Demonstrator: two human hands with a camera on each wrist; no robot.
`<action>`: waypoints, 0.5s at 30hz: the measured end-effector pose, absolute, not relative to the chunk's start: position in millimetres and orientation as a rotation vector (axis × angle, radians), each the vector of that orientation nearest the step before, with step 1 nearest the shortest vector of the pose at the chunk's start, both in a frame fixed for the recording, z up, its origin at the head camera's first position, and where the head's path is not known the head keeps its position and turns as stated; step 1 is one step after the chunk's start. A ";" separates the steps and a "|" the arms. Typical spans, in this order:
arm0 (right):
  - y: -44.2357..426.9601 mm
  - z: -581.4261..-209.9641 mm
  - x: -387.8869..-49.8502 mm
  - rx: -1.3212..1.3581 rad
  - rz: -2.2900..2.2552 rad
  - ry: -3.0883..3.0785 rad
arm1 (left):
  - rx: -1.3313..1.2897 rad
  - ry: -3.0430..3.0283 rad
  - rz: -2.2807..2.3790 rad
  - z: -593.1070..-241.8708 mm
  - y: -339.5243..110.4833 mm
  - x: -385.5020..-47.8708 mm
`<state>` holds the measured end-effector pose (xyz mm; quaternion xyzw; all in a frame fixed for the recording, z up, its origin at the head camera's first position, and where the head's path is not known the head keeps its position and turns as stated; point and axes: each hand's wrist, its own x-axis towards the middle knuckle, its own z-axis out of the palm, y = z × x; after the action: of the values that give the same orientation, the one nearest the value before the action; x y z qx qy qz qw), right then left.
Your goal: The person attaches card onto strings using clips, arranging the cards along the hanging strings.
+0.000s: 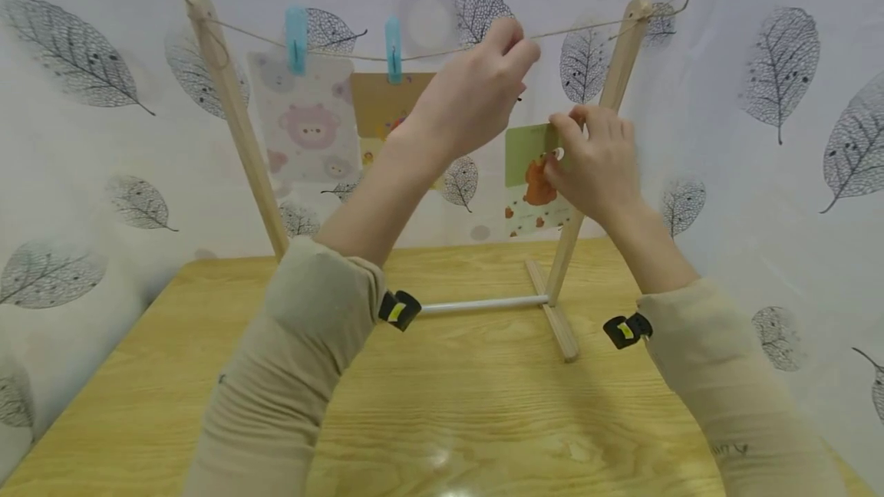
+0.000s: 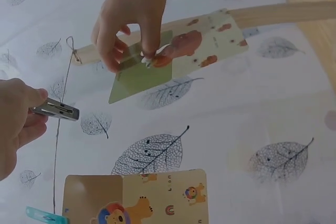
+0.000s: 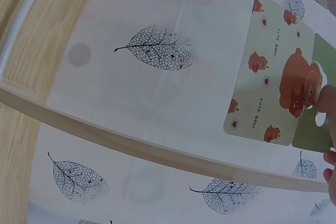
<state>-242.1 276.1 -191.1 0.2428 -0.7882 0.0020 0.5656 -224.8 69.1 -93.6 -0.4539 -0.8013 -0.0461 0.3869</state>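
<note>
My left hand (image 1: 476, 90) is up at the twine line (image 1: 580, 27). In the left wrist view it pinches a grey clothespin (image 2: 56, 109) beside the twine; in the head view the hand hides that clothespin. Lower and to the right, my right hand (image 1: 597, 163) pinches a green card (image 1: 528, 148) with a brown bear on it, thumb on the printed face. The card hangs below the twine, apart from it. On the left half of the line, blue clothespins (image 1: 296, 41) hold a pale pink bear card (image 1: 311, 152) and a brown-and-cream lion card (image 1: 373, 102).
Two wooden posts carry the twine, a left post (image 1: 238, 129) and a right post (image 1: 621, 64) close to my right hand. A white bar (image 1: 483, 304) and a wooden foot (image 1: 559, 332) rest on the wooden table (image 1: 470, 405). A leaf-print curtain (image 1: 732, 175) hangs behind.
</note>
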 end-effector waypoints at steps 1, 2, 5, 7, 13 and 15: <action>275.4 -189.3 -242.7 0.560 0.009 -1.843 | -1.158 -2.050 -0.119 -91.2 68.9 -224.9; 274.6 -187.4 -243.1 0.553 0.015 -1.835 | -1.155 -2.066 -0.112 -88.8 68.8 -224.7; 272.9 -182.4 -244.0 0.540 0.013 -1.831 | -1.140 -2.097 -0.105 -82.9 67.9 -224.9; 272.2 -180.0 -243.8 0.536 -0.001 -1.834 | -1.133 -2.097 -0.112 -80.6 67.1 -225.3; 272.2 -179.5 -242.0 0.544 -0.042 -1.863 | -1.077 -1.968 -0.024 -81.8 65.7 -227.2; 272.5 -180.9 -241.3 0.545 -0.041 -1.876 | -1.041 -1.904 0.036 -84.1 65.8 -228.0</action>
<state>-241.3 272.5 -180.9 0.2310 -0.7959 -0.0173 0.5594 -228.0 65.8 -84.1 -0.4241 -0.7759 0.0145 0.4667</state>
